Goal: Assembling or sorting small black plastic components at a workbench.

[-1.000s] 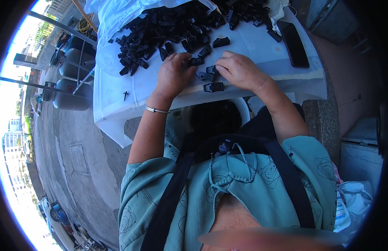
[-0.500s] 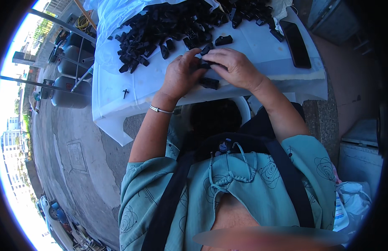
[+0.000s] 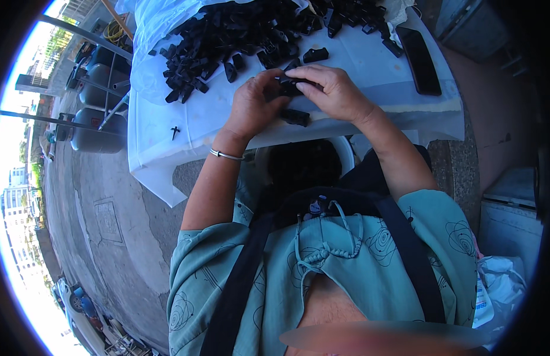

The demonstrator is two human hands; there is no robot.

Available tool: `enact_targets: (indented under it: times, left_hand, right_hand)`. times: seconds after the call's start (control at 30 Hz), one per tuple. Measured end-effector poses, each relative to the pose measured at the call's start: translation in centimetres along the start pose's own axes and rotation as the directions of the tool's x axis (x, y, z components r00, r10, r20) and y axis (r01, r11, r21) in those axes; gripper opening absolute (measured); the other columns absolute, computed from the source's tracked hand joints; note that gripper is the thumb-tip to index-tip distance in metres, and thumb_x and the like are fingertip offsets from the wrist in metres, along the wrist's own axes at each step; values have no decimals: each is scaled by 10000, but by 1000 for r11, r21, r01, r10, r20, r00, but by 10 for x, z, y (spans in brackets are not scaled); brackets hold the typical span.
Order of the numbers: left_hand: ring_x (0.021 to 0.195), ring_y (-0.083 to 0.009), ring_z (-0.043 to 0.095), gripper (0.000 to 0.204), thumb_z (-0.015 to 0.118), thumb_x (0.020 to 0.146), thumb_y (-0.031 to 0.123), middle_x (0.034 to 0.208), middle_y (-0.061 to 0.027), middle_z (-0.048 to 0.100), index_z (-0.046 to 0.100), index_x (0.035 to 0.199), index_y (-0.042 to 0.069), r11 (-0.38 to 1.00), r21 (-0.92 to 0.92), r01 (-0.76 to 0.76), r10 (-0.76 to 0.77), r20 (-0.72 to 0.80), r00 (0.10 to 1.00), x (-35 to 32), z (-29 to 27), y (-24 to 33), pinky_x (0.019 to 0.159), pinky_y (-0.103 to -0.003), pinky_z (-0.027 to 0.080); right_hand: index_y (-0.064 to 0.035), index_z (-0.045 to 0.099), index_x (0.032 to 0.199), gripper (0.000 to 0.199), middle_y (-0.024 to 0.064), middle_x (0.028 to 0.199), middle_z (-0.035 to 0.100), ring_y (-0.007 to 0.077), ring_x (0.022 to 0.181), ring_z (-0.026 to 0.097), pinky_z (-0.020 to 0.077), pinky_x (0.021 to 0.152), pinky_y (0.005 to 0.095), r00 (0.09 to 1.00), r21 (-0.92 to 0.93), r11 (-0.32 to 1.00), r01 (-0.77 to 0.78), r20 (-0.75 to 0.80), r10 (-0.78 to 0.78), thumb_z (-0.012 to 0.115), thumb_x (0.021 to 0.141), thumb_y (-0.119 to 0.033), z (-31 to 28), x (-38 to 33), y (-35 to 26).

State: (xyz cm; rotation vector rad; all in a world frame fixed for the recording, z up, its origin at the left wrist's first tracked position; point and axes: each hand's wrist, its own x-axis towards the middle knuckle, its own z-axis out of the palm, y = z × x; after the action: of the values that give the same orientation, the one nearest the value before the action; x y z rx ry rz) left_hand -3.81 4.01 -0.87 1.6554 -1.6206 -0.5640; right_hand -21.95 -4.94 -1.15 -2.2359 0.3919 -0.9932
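Observation:
Both my hands meet over the near part of the white-covered table, around a small black plastic part [image 3: 290, 87]. Curled fingers of my left hand [image 3: 255, 102] grip it from the left side. From the right, the thumb and fingertips of my right hand [image 3: 334, 92] pinch the same part. Its exact shape is mostly hidden by my fingers. Just below the hands lies another black plastic piece [image 3: 295, 117] near the table's front edge. One more black piece [image 3: 316, 55] rests just beyond my right hand.
A large heap of black plastic parts [image 3: 227, 41] covers the far side, beside clear plastic sheeting [image 3: 145, 53]. A dark phone-like slab [image 3: 419, 62] lies at the right. A tiny black cross-shaped piece [image 3: 175, 132] sits at left. Below the table edge stands a white-rimmed bucket [image 3: 348, 155].
My fingers have shifted slightly around the black part, which my right fingertips now hold from above. The view has moved a little; the loose pieces lie as before.

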Motion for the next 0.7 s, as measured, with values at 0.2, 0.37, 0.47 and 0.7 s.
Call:
enact_targets:
  times: [0.2, 0.37, 0.47, 0.7]
  left_hand:
    - [895, -208, 662, 525, 749, 688, 44, 955, -87, 670, 572, 1180, 87, 1000, -22, 3, -3, 22, 1000, 2, 0, -4, 817, -317, 524]
    - [901, -220, 664, 530, 748, 691, 49, 971, -100, 675, 568, 1188, 83, 998, -65, -1, 1, 1, 1000, -1, 1, -3, 824, -322, 523]
    - [906, -226, 667, 527, 749, 693, 52, 977, -106, 678, 567, 1187, 78, 998, -59, 18, -18, 3, 1000, 0, 0, -1, 827, -324, 526]
    - [896, -239, 676, 512, 758, 695, 62, 973, -113, 682, 568, 1170, 46, 998, 56, -19, 16, 46, 999, 1, -5, 5, 821, -327, 534]
  right_hand:
    - [-46, 636, 1110, 303, 141, 1044, 642, 294, 916, 639, 528, 799, 351, 998, -178, 984, 13, 70, 0, 626, 808, -22, 5, -3, -3]
    - [-45, 645, 1092, 292, 137, 1055, 640, 301, 922, 637, 528, 801, 364, 995, -208, 977, 50, 96, -31, 623, 803, -14, 3, -5, -9]
    - [-44, 651, 1081, 283, 133, 1046, 643, 303, 928, 635, 525, 808, 368, 994, -223, 972, 67, 95, -47, 626, 801, -15, 2, -6, -10]
    - [-39, 658, 1078, 271, 121, 1023, 652, 283, 945, 629, 505, 841, 365, 986, -425, 890, 163, 85, -141, 632, 808, -31, 6, -13, -19]
